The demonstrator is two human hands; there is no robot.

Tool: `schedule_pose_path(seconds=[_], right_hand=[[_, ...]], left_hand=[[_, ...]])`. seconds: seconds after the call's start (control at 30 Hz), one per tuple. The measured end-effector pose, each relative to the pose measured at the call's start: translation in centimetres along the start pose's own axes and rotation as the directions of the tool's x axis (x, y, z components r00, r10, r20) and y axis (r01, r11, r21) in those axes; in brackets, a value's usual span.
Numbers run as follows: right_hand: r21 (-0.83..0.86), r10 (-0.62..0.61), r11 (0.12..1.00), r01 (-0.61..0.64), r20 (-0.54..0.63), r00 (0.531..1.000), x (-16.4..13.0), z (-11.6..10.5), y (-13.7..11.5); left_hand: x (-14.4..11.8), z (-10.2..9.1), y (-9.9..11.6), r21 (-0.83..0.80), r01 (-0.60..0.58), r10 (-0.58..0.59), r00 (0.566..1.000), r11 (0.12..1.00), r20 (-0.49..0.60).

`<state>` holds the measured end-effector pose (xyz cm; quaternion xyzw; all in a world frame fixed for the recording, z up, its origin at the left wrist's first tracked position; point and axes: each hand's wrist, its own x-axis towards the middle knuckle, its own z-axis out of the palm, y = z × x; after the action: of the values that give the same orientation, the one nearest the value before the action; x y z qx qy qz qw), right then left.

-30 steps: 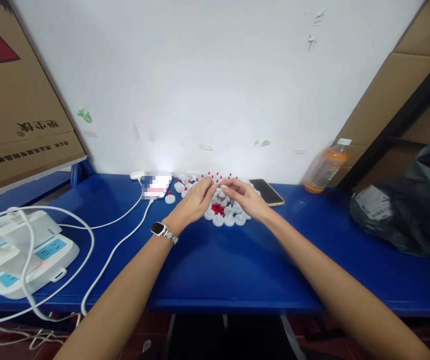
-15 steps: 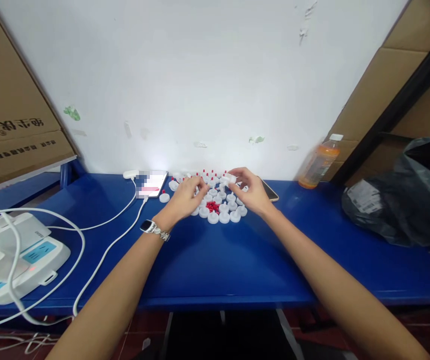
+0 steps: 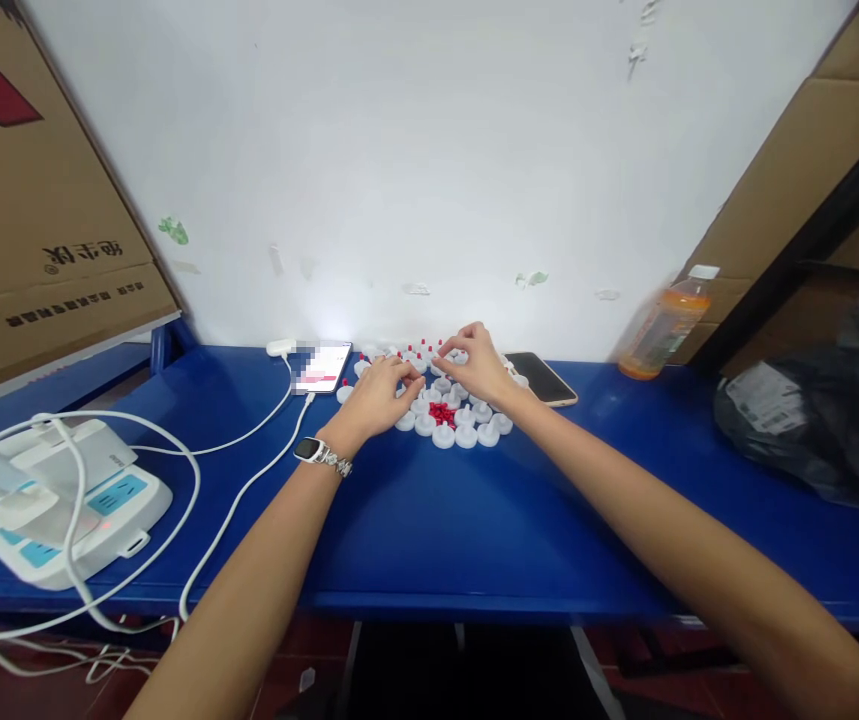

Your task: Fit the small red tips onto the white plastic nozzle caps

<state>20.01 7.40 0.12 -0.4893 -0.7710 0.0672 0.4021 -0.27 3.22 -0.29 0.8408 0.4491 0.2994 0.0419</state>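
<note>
Round white nozzle caps (image 3: 465,436), several of them with pointed red tips, stand grouped on the blue table near the wall. Small red tips (image 3: 442,414) lie in a loose pile among the front caps. My left hand (image 3: 384,393), with a watch at its wrist, is closed at the left side of the group, thumb against the fingers; whatever it holds is hidden. Over the back of the group, my right hand (image 3: 476,364) pinches with thumb and index finger. What sits in that pinch is too small to make out.
A charging phone (image 3: 330,366) lies left of the caps, a dark phone (image 3: 541,379) right of them. Cables run from a white power strip (image 3: 99,510) at the left. An orange drink bottle (image 3: 665,325) and a black plastic bag (image 3: 811,400) stand at the right.
The white cap seen in my right hand earlier no longer shows there; its thumb and index finger now pinch closer to my left hand. The whole view has shifted slightly.
</note>
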Motion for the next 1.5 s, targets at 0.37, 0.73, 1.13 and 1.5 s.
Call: schedule_pose_path(seconds=[0.37,0.73,1.13,1.5], right_hand=[[-0.311,0.139,0.950,-0.017,0.375,0.917,4.2,2.3,-0.3],[-0.353,0.200,0.931,-0.093,0.279,0.939,1.5,-1.2,2.4],[-0.317,0.213,0.944,-0.092,0.372,0.903,1.6,-2.1,2.6],[0.169,0.114,0.975,-0.144,0.179,0.977,-0.4,-3.5,1.1]], left_hand=[[0.0,0.4,-0.2,0.013,-0.030,0.030,0.999,0.999,0.016],[0.3,0.8,0.6,0.004,-0.041,0.041,0.999,0.999,0.022],[0.6,1.4,0.5,0.009,-0.065,0.065,0.998,0.998,0.025],[0.4,1.2,1.1,-0.116,-0.066,0.055,0.994,0.991,-0.096]])
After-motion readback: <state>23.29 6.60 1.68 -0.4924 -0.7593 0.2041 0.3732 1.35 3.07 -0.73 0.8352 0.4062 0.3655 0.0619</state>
